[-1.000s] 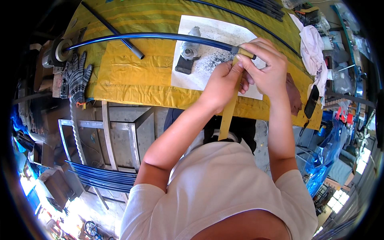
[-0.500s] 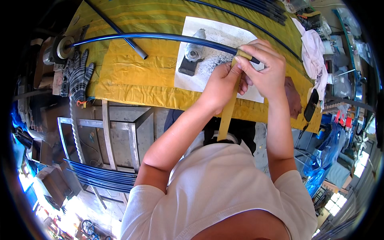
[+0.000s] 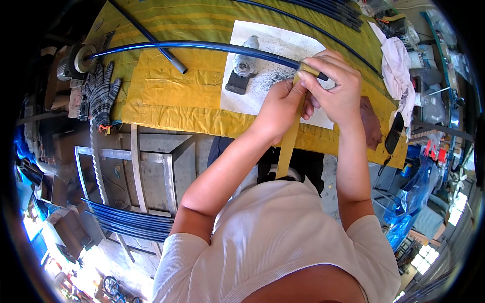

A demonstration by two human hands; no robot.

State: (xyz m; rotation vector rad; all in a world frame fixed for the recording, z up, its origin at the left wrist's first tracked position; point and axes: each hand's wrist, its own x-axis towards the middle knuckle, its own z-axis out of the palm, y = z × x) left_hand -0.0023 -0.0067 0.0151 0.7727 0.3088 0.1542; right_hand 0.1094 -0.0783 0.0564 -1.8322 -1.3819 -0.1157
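Note:
A long glossy dark-blue rod (image 3: 202, 45) runs across the table toward my hands, its black tip on the right. Near that tip a yellowish-tan strip (image 3: 286, 151), perhaps sandpaper, wraps around the rod and hangs down toward my waist. My right hand (image 3: 339, 83) is closed over the wrapped part, thumb and fingers pinching strip and rod together. Just below and to the left, my left hand (image 3: 278, 108) grips the strip between thumb and fingers. Under them lies a white paper sheet (image 3: 283, 35) sprinkled with dark dust.
The rod's left end meets a round wheel on a motor (image 3: 81, 59). Beside it hangs a striped glove (image 3: 101, 93). On the sheet are a grey cylindrical object (image 3: 246, 63) and a dark block (image 3: 236, 84). Another rod (image 3: 146, 35) lies behind; pink cloth (image 3: 396, 65) sits right.

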